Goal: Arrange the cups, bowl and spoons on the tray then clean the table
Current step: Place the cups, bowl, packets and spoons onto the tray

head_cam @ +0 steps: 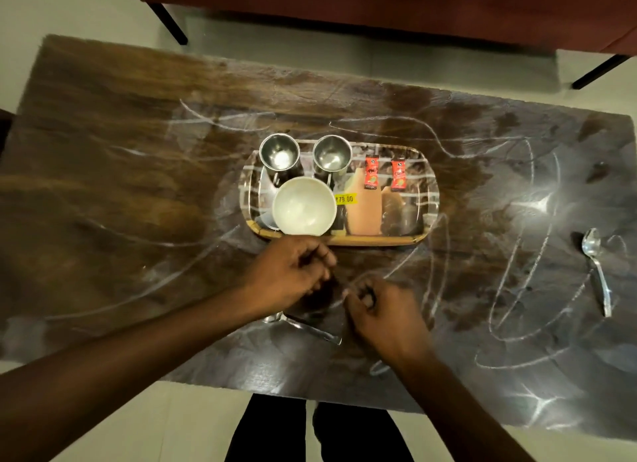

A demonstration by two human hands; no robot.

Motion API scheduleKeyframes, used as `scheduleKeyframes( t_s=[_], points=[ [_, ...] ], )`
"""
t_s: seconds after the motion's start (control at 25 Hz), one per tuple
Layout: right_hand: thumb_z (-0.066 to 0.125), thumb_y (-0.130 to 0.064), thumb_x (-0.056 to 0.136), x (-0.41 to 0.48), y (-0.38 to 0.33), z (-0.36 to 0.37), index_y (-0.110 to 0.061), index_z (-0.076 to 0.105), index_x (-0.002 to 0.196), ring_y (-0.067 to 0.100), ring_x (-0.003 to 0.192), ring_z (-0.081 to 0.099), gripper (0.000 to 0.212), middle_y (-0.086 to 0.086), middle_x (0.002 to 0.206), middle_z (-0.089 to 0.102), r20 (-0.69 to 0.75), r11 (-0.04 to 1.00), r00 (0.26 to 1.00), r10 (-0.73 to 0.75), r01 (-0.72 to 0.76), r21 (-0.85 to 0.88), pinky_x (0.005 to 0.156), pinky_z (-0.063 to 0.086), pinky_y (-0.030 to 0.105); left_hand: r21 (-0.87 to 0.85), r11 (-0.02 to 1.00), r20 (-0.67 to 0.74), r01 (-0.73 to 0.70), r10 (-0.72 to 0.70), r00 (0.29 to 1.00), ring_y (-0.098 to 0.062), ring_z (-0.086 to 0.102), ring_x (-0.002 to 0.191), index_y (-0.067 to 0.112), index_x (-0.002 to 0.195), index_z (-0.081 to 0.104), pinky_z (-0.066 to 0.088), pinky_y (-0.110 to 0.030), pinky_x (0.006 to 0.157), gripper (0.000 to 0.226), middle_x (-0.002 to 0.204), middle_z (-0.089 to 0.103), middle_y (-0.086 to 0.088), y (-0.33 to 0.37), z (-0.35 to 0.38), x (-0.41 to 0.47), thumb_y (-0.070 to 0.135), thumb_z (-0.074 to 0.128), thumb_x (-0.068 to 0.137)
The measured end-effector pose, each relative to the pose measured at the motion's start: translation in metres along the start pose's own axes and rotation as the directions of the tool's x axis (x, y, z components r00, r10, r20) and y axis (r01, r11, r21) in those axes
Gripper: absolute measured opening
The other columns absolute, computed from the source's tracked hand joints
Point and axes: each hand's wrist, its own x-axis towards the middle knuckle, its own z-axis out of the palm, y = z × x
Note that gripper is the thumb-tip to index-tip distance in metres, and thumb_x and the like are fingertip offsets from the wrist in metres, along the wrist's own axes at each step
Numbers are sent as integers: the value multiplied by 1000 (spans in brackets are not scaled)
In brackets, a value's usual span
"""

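Looking straight down on a dark, glossy tabletop (120, 185) streaked with pale smear marks; the tray (427, 199) sits in the middle, its printed surface carrying a yellow price sticker (345, 198). On the tray's far left, two steel cups stand upright side by side: the left cup (279, 151) and the right cup (332, 153), both showing bare insides; just in front of them, the white bowl (304, 205) rests upright at the tray's near left, close to both cups. Two small red sachets (371, 172) lie further right on the tray, apart from the cups.

Both hands hover near the tray's front edge; the left hand (286, 272) has its fingers curled loosely inward, holding nothing visible; the right hand (382, 310) is likewise loosely curled and appears to grip nothing. Beneath and between them one spoon (310, 327) lies on the tabletop, partly hidden by the left hand; whether either hand touches it, I cannot tell. A second spoon (596, 272) lies well off to the right, alone on the tabletop, bowl end pointing away.
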Motion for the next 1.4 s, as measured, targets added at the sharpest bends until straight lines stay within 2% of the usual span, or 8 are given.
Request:
scheduleKeyframes(
  t_s=[0.16, 0.32, 0.52, 0.72, 0.84, 0.96, 1.16, 1.4],
  points=[
    [66, -37, 96, -23, -3, 26, -28, 66, 99, 14, 86, 70, 9, -8, 94, 71, 88, 977, 977, -192, 199, -72, 77, 57, 37, 220, 966, -79, 137, -123, 989, -9, 75, 69, 31, 85, 76, 64, -40, 75, 35, 73, 79, 9, -56, -32, -29, 0, 70, 98],
    [60, -26, 100, -13, -37, 57, -28, 55, 140, 25, 123, 57, 40, -1, 135, 58, 326, 828, 839, -436, 516, -220, 92, 56, 42, 162, 959, -187, 234, -203, 961, -9, 75, 63, 20, 86, 79, 63, -42, 77, 24, 73, 81, -3, -93, -47, -56, 1, 72, 99],
    [59, -16, 103, 7, -71, 89, -26, 60, 135, 30, 121, 60, 33, 4, 126, 58, 429, 613, 749, -504, 661, -433, 79, 48, 35, -154, 937, -241, 314, -344, 907, -27, 65, 71, 7, 85, 70, 55, -36, 71, 24, 78, 73, -15, -119, -32, -73, -4, 63, 105],
    [61, -13, 99, 11, -70, 89, -20, 66, 124, 30, 114, 66, 25, 6, 120, 65, 412, 578, 742, -529, 671, -464, 81, 48, 35, -294, 908, -225, 299, -370, 902, -26, 65, 74, 6, 96, 70, 55, -31, 71, 26, 91, 72, -21, -119, -9, -85, -12, 54, 106],
    [61, -17, 101, 16, -65, 65, -18, 64, 121, 30, 108, 68, 20, 7, 116, 69, 289, 806, 855, -432, 509, -302, 85, 52, 38, -369, 887, -228, 275, -374, 899, -29, 67, 82, -6, 120, 70, 55, -30, 76, 19, 107, 72, -32, -109, -1, -86, -9, 59, 105],
    [62, -15, 102, 21, -50, 21, -22, 62, 104, 12, 87, 69, 8, -3, 95, 71, 7, 970, 972, -237, 236, 54, 80, 58, 38, -380, 903, -207, 200, -293, 933, -31, 72, 97, -4, 127, 72, 60, -27, 80, 24, 118, 77, -32, -90, 5, -81, -3, 65, 104],
    [67, -3, 98, 33, -19, -46, -26, 64, 111, 14, 75, 79, 26, 9, 92, 75, -256, 883, 965, 50, 77, 463, 71, 63, 31, -475, 876, -182, 81, -188, 965, -21, 81, 76, 1, 115, 80, 67, -25, 71, 19, 105, 82, -29, -44, 23, -54, 9, 66, 106],
    [71, 0, 95, 53, 16, -82, -18, 63, 105, 22, 78, 82, 21, 13, 96, 74, -341, 723, 896, 286, 32, 690, 73, 66, 30, -799, 601, -131, 18, -204, 970, -19, 84, 81, -1, 110, 76, 70, -25, 78, 10, 93, 84, -18, 10, 66, 5, 1, 68, 103]
  ],
)
